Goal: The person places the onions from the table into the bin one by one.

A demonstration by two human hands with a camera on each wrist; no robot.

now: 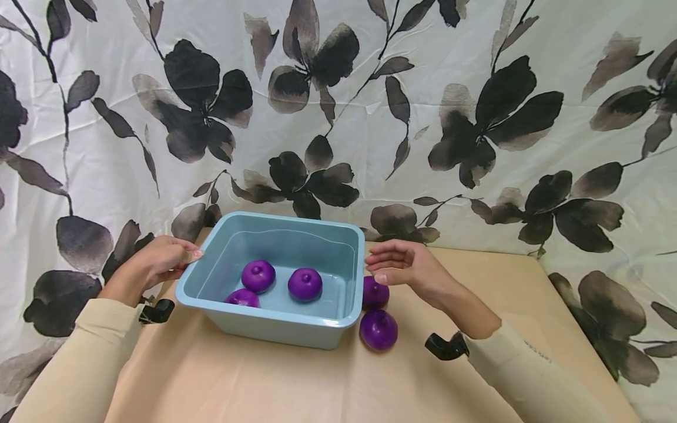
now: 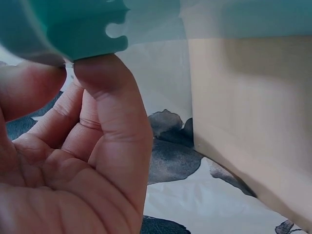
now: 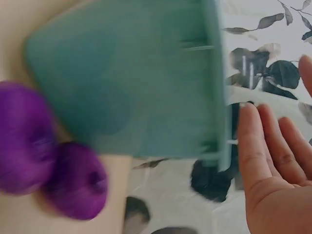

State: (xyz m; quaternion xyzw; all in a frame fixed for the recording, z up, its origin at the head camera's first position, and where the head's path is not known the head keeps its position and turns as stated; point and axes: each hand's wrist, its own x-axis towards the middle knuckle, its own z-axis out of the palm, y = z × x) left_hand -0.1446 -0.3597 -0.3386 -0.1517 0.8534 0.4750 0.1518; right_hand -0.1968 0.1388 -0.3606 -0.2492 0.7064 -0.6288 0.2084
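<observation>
Nearest on the tan table (image 1: 264,382), a purple onion (image 1: 378,329) lies just beside the tub's right wall, with a second onion (image 1: 375,292) touching it behind. The light blue tub (image 1: 275,326) sits mid-table, holding three more purple onions (image 1: 258,275). The left hand (image 1: 158,258) has its fingertips on the tub's left rim, thumb under the lip, fingers lightly curled. The right hand (image 1: 404,264) hovers beside the right rim, fingers relaxed and holding nothing. The tub looks like stiff, light, smooth plastic, best taken by both rolled rims; the onions inside would likely roll if it tilts. A flowered cloth (image 1: 423,117) hangs behind.
</observation>
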